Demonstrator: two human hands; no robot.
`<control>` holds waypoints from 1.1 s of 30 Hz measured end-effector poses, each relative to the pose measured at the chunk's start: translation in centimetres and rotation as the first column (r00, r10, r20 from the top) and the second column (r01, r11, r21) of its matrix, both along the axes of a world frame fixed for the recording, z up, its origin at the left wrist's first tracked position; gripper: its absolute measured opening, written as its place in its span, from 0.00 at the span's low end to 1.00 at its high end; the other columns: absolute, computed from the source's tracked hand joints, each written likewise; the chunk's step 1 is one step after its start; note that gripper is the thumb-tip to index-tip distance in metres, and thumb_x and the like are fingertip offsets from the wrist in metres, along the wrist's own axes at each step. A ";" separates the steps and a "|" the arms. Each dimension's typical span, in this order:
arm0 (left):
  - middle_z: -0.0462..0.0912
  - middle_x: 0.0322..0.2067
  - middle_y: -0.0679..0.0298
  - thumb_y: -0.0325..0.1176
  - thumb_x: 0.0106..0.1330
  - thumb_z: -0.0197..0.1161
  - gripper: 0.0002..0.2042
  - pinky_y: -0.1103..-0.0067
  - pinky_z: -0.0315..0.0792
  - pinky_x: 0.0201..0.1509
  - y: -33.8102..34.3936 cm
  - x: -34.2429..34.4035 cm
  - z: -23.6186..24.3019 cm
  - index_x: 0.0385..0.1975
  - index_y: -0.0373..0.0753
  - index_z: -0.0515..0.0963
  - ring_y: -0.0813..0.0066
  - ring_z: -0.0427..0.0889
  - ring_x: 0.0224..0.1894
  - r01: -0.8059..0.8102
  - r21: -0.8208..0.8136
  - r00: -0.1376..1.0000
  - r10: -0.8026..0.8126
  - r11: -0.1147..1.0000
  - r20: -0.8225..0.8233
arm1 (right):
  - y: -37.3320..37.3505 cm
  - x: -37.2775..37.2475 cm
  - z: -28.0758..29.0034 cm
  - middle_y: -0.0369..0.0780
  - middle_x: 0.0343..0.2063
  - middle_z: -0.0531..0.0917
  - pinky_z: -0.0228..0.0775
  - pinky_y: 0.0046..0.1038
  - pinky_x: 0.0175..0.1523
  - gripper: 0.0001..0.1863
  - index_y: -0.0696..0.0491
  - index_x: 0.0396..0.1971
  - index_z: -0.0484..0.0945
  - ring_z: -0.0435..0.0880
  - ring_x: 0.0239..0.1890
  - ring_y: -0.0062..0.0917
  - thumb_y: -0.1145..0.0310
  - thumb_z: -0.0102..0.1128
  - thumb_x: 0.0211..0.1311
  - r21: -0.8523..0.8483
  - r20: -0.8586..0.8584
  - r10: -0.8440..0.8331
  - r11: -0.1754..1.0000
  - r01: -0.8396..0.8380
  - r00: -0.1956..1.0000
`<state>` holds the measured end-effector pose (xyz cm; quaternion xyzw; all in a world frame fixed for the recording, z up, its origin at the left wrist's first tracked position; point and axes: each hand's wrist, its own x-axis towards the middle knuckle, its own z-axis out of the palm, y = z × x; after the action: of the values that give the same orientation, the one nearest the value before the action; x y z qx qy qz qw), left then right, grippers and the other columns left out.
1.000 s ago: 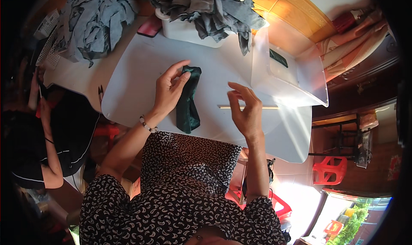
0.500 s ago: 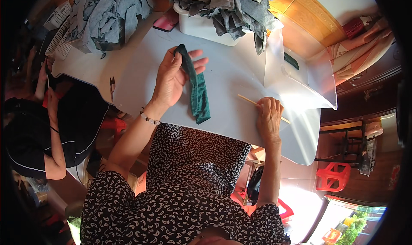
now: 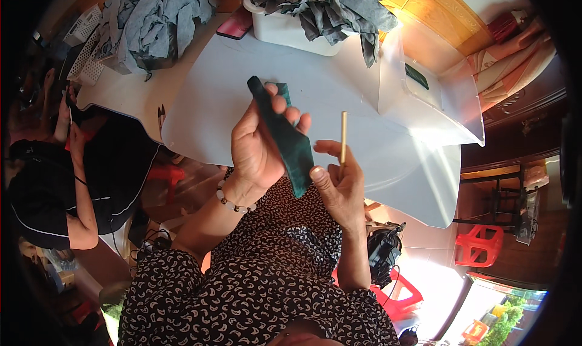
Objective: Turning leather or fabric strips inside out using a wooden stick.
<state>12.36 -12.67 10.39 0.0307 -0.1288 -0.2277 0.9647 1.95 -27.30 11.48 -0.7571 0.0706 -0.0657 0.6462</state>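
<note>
A dark green velvety fabric strip (image 3: 292, 152) lies folded across my left hand (image 3: 257, 149), its fingers curled around it. One end points up past my fingers and the wider end hangs down toward my lap. My right hand (image 3: 344, 191) grips a thin wooden stick (image 3: 344, 131), held upright between its fingers. The thumb of that hand is at the edge of the strip's lower end; whether it presses on the cloth I cannot tell. Both hands are raised over the near edge of the pale table (image 3: 206, 115).
Grey cloth pieces (image 3: 321, 9) heap over a white bin (image 3: 285, 33) at the back, beside a red phone-like object (image 3: 235, 26). Another grey heap (image 3: 154, 24) is at far left. A clear plastic box (image 3: 436, 118) at right holds a green piece (image 3: 417, 76). A person (image 3: 54, 194) works at left.
My right hand has lifted the stick off the table and come left to the strip. My left hand has moved nearer my body, and the strip now lies folded over its fingers.
</note>
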 end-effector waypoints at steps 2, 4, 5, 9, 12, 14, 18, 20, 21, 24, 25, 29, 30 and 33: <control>0.79 0.33 0.71 0.44 0.77 0.45 0.12 0.65 0.68 0.60 -0.1 0.5 -0.4 0.45 0.47 0.74 0.71 0.76 0.43 0.073 -0.082 0.992 -0.064 0.994 0.105 | 0.9 -0.2 -1.0 0.26 0.19 0.71 0.49 0.15 0.22 0.16 0.59 0.43 0.76 0.56 0.18 0.07 0.66 0.69 0.61 0.183 0.008 0.073 0.980 -0.073 0.997; 0.75 0.29 0.72 0.46 0.77 0.43 0.13 0.66 0.65 0.60 -0.3 1.0 -0.5 0.43 0.47 0.73 0.73 0.72 0.43 0.177 -0.172 0.965 -0.136 0.969 0.225 | 2.7 -0.7 -0.5 0.25 0.19 0.72 0.49 0.13 0.23 0.07 0.58 0.37 0.77 0.62 0.20 0.05 0.77 0.66 0.61 0.460 0.059 0.107 0.879 -0.122 0.993; 0.75 0.29 0.72 0.46 0.77 0.43 0.13 0.66 0.65 0.60 -0.3 0.9 -0.5 0.43 0.47 0.73 0.73 0.72 0.43 0.178 -0.172 0.965 -0.138 0.969 0.224 | 2.9 -0.9 0.1 0.25 0.19 0.72 0.49 0.13 0.23 0.07 0.58 0.37 0.77 0.62 0.20 0.05 0.77 0.66 0.61 0.460 0.057 0.105 0.880 -0.119 0.993; 0.79 0.43 0.71 0.48 0.76 0.41 0.18 0.65 0.62 0.67 -0.2 0.2 -1.6 0.53 0.45 0.72 0.69 0.74 0.51 0.221 -0.260 0.973 -0.195 0.940 0.121 | 3.8 -1.2 0.6 0.24 0.15 0.72 0.44 0.11 0.21 0.08 0.57 0.29 0.77 0.60 0.17 0.03 0.76 0.70 0.58 0.212 0.019 -0.016 0.977 0.012 1.000; 0.76 0.58 0.66 0.51 0.76 0.40 0.25 0.64 0.59 0.71 0.3 -0.9 -2.0 0.64 0.43 0.66 0.64 0.73 0.59 0.303 -0.149 0.934 -0.324 0.941 -0.147 | 3.7 -1.4 0.4 0.23 0.15 0.72 0.43 0.12 0.21 0.08 0.56 0.28 0.77 0.58 0.16 0.03 0.75 0.70 0.58 0.082 0.119 -0.076 0.994 0.066 0.990; 0.70 0.63 0.58 0.55 0.75 0.39 0.30 0.63 0.60 0.71 0.2 -1.8 -2.2 0.67 0.38 0.62 0.61 0.72 0.61 0.287 -0.107 0.941 -0.301 0.952 -0.152 | 3.8 -1.5 0.6 0.23 0.15 0.71 0.42 0.13 0.21 0.08 0.56 0.29 0.78 0.57 0.16 0.03 0.74 0.70 0.58 0.268 0.018 -0.117 0.957 0.108 0.993; 0.64 0.66 0.50 0.58 0.74 0.38 0.36 0.63 0.60 0.71 0.8 -3.5 -1.8 0.69 0.33 0.56 0.58 0.71 0.63 0.293 0.074 0.945 -0.277 0.953 -0.172 | 2.6 -1.7 0.0 0.25 0.16 0.73 0.45 0.13 0.20 0.07 0.57 0.30 0.78 0.61 0.17 0.03 0.71 0.67 0.62 -0.042 0.043 -0.140 0.989 0.142 0.989; 0.63 0.67 0.49 0.60 0.74 0.38 0.37 0.63 0.60 0.71 1.2 -3.8 -1.6 0.69 0.32 0.55 0.57 0.70 0.63 0.301 0.163 0.946 -0.273 0.940 -0.174 | 2.0 -1.8 -0.8 0.26 0.17 0.74 0.46 0.13 0.20 0.07 0.57 0.29 0.78 0.62 0.18 0.03 0.69 0.64 0.65 0.145 0.010 -0.099 0.985 0.097 0.995; 0.62 0.67 0.47 0.58 0.73 0.41 0.37 0.62 0.59 0.71 1.2 -3.8 -1.4 0.70 0.32 0.52 0.57 0.69 0.63 0.230 0.272 0.973 -0.213 0.934 -0.092 | 1.6 -1.9 -1.2 0.27 0.18 0.75 0.47 0.13 0.19 0.09 0.56 0.29 0.78 0.63 0.19 0.03 0.67 0.60 0.68 0.327 -0.013 -0.052 0.944 0.053 0.999; 0.60 0.68 0.45 0.54 0.71 0.45 0.38 0.62 0.58 0.71 1.3 -4.1 -1.0 0.72 0.32 0.48 0.55 0.68 0.65 0.085 0.427 0.983 -0.145 0.900 0.110 | 0.0 -1.5 -2.6 0.25 0.19 0.69 0.47 0.13 0.18 0.12 0.55 0.34 0.75 0.60 0.17 0.07 0.62 0.52 0.72 0.740 -0.069 0.155 0.670 -0.054 0.985; 0.59 0.68 0.45 0.52 0.69 0.47 0.39 0.62 0.58 0.71 1.3 -4.1 -0.9 0.72 0.33 0.46 0.55 0.67 0.65 0.014 0.476 0.966 -0.135 0.879 0.222 | -0.4 -1.4 -3.0 0.25 0.20 0.67 0.46 0.12 0.17 0.12 0.55 0.37 0.74 0.59 0.16 0.08 0.61 0.50 0.74 0.924 -0.058 0.275 0.379 -0.053 0.960; 0.61 0.68 0.48 0.36 0.65 0.59 0.39 0.63 0.59 0.70 1.6 -4.1 -1.8 0.73 0.36 0.45 0.58 0.67 0.67 -0.086 0.509 0.889 -0.165 0.856 0.427 | -0.3 -1.4 -3.9 0.25 0.19 0.62 0.44 0.11 0.17 0.11 0.53 0.40 0.71 0.55 0.16 0.09 0.61 0.47 0.74 0.999 -0.041 0.438 0.028 0.031 0.898; 0.65 0.65 0.49 0.25 0.63 0.63 0.40 0.66 0.66 0.66 1.8 -4.2 -1.8 0.72 0.38 0.48 0.63 0.74 0.61 -0.110 0.525 0.898 -0.142 0.844 0.416 | -0.2 -1.4 -4.0 0.25 0.18 0.61 0.44 0.11 0.17 0.10 0.53 0.39 0.71 0.55 0.16 0.09 0.62 0.47 0.73 0.999 -0.043 0.449 0.040 0.028 0.892; 0.74 0.57 0.52 0.19 0.64 0.62 0.30 0.72 0.74 0.60 2.4 -4.0 -1.7 0.66 0.35 0.60 0.71 0.79 0.53 -0.303 0.635 0.874 -0.059 0.711 0.482 | -0.4 -1.5 -4.4 0.25 0.17 0.62 0.45 0.12 0.16 0.11 0.53 0.39 0.72 0.56 0.16 0.09 0.61 0.47 0.73 0.986 -0.039 0.501 0.161 -0.049 0.865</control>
<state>8.33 -10.25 8.69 0.4519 -0.2608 -0.1782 0.8343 0.46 -27.66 7.12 -0.1844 0.0700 0.2530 0.9471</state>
